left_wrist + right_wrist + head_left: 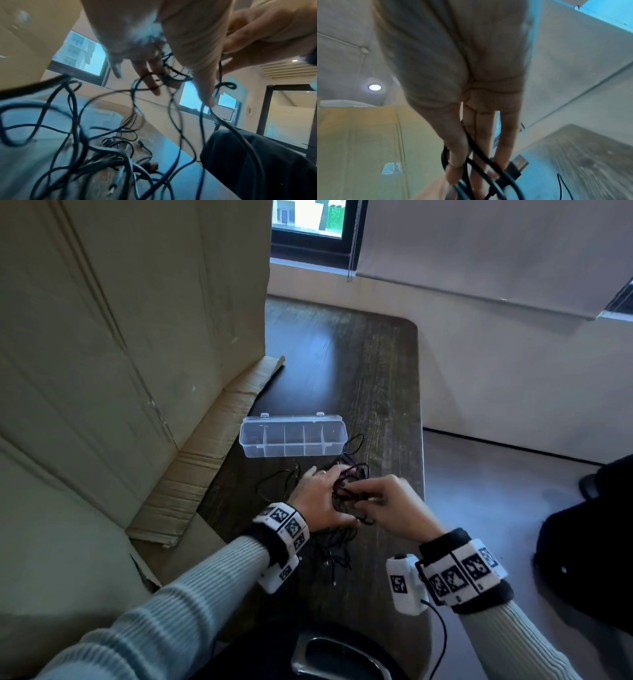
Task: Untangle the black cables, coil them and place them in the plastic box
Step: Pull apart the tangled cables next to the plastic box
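A tangle of thin black cables (352, 491) lies on the dark wooden table (342, 364), just in front of the clear plastic box (293, 436), whose lid is down over divided compartments. My left hand (329, 484) is palm down over the tangle, with strands caught between its thumb and fingers (150, 81); more cables (106, 152) hang to the table below. My right hand (363, 498) pinches several strands from the right. In the right wrist view its thumb and fingers (453, 162) grip black cable loops (481, 175) near a USB plug (518, 163).
A tall cardboard box (120, 354) stands on the left, with a flap (205, 457) lying on the table beside the plastic box. The table's right edge (420, 440) drops to the floor. A dark bag (589, 542) sits right; a metal chair frame (335, 655) is below.
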A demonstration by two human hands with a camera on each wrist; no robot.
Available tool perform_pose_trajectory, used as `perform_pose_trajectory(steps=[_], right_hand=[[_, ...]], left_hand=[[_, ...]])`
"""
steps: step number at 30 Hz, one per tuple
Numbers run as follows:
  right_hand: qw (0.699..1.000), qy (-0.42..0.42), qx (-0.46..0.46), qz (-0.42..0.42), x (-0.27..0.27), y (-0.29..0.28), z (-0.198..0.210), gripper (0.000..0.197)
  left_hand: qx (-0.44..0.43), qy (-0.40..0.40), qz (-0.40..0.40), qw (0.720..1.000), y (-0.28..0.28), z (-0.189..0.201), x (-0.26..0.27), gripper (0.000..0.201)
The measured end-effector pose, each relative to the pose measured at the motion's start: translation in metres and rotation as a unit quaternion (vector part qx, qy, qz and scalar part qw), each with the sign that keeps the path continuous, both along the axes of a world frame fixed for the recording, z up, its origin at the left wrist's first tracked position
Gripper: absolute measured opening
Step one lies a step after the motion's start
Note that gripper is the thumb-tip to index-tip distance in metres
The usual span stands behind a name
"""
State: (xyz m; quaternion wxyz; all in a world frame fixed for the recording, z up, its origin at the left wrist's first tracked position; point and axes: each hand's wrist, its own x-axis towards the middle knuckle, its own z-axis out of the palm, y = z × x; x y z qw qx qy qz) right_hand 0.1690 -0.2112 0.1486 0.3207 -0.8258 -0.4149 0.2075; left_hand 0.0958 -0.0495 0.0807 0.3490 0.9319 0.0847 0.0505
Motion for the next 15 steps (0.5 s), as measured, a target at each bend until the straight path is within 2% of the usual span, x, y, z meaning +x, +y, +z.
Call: perform_pose_trajectory(steps=[2, 3, 4, 8, 12, 13, 15], right_hand=[[0.999, -0.005, 0.040, -0.013, 0.008, -0.008, 0.006, 0.040], [0.997, 0.004, 0.066, -0.028, 0.012, -0.012, 0.006, 0.042], [0.994, 0.016, 0.092, -0.047, 0.015, -0.014, 0.006, 0.043], [0.970, 0.096, 0.192, -0.116, 0.013, -0.009, 0.009, 0.036], [0.952, 0.150, 0.235, -0.127, 0.008, 0.005, 0.018, 0.030], [0.955, 0.136, 0.229, -0.127, 0.007, 0.010, 0.018, 0.031], [0.970, 0.097, 0.195, -0.108, 0.004, 0.019, 0.018, 0.050]], left_hand=[[-0.041, -0.032, 0.009, 0.999, 0.008, -0.006, 0.002, 0.039], [-0.054, -0.055, 0.016, 0.997, 0.013, -0.008, 0.002, 0.024], [-0.054, -0.076, 0.024, 0.995, 0.019, -0.006, 0.001, 0.018], [-0.077, -0.108, 0.051, 0.990, 0.043, 0.010, -0.004, 0.025], [-0.062, -0.045, 0.096, 0.992, 0.068, 0.013, -0.008, 0.035], [-0.034, -0.023, 0.091, 0.995, 0.071, 0.017, -0.011, 0.044], [0.012, 0.007, 0.063, 0.998, 0.068, 0.033, -0.015, 0.081]])
